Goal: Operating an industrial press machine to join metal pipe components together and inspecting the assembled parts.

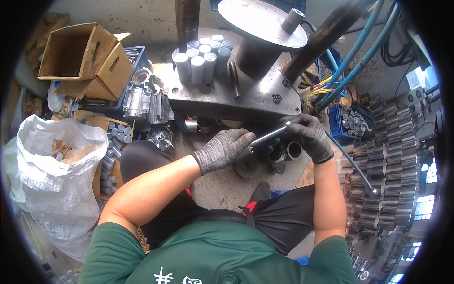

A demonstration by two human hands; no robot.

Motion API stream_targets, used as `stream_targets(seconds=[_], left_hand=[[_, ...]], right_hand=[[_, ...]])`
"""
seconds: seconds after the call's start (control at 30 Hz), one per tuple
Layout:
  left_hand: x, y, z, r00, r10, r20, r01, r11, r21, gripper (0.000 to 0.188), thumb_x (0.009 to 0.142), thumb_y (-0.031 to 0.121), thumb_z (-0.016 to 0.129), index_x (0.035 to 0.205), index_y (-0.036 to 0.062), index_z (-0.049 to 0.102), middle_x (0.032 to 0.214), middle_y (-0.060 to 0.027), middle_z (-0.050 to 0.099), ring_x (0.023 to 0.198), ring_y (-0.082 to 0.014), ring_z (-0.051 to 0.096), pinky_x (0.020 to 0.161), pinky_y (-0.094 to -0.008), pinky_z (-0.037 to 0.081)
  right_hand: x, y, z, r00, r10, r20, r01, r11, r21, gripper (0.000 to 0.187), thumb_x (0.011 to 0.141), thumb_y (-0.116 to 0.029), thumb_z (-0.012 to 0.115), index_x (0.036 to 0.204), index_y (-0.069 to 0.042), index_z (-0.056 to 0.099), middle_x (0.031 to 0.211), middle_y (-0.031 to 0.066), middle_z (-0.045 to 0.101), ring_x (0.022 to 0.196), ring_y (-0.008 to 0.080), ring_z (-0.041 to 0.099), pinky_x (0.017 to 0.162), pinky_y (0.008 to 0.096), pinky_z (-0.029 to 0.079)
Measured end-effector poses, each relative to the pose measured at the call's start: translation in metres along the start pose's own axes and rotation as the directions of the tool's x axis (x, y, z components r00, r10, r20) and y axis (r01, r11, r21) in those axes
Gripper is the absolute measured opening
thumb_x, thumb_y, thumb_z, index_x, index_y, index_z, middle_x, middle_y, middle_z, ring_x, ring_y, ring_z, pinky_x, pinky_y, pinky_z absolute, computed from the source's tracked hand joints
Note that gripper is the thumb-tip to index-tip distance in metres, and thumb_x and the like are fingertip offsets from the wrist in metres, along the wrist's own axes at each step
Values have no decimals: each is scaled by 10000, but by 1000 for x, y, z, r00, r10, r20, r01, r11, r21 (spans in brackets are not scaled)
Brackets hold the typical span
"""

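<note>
My left hand (223, 149), in a grey glove, closes on the lower left end of a shiny metal rod (270, 135). The gloved right hand (309, 136) pinches the rod's upper right end, so it slants between both hands in front of the machine base (227, 105). On that base, several grey capped cylinders (197, 68) stand upright in a cluster. A dark bar (234, 79) lies to their right. Behind it rises a round metal plate (255, 21) with a short metal cylinder (293, 21) on it. Fingers partly hide the rod's ends.
At left are a cardboard box (97, 52), metal castings (139, 102) and a white woven sack (56, 175). Several stacked metal tubes (383, 165) fill the right side. A ball-ended lever (373, 192) juts out near my right arm; blue hoses (359, 57) hang above.
</note>
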State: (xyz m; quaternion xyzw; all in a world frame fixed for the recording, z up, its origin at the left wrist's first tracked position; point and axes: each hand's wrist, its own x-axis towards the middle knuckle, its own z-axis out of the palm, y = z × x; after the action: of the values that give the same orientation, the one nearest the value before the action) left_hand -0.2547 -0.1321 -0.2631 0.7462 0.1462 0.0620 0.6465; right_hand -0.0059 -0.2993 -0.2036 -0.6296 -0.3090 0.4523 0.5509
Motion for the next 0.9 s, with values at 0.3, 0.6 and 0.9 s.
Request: stream_targets(seconds=[0.3, 0.6, 0.9], left_hand=[[1, 2, 0, 999, -39, 34, 39, 999, -1, 495, 1118, 458, 482, 1161, 0, 665, 846, -76, 661, 719, -140, 637, 653, -318, 528], [-2, 6, -2, 999, 14, 34, -16, 998, 68, 481, 1119, 425, 486, 1244, -2, 669, 934, -122, 708, 786, -164, 698, 702, -330, 581], [-4, 9, -6, 994, 84, 66, -92, 987, 131, 473, 1120, 402, 475, 1227, -12, 678, 981, -164, 720, 877, -227, 719, 802, -372, 586]], right_hand=[[-9, -9, 0, 991, -124, 51, 133, 965, -226, 301, 809, -34, 833, 1087, 8, 725, 1111, 91, 734, 1019, 165, 691, 940, 317, 559], [-16, -16, -1, 991, -114, 72, 128, 963, -236, 341, 777, 0, 850, 1100, 1, 739, 1067, 64, 735, 1004, 156, 696, 927, 321, 561], [-19, -14, -2, 976, -158, 150, 184, 966, -182, 340, 770, -3, 861, 1085, 12, 734, 1039, 50, 719, 986, 156, 694, 923, 319, 558]])
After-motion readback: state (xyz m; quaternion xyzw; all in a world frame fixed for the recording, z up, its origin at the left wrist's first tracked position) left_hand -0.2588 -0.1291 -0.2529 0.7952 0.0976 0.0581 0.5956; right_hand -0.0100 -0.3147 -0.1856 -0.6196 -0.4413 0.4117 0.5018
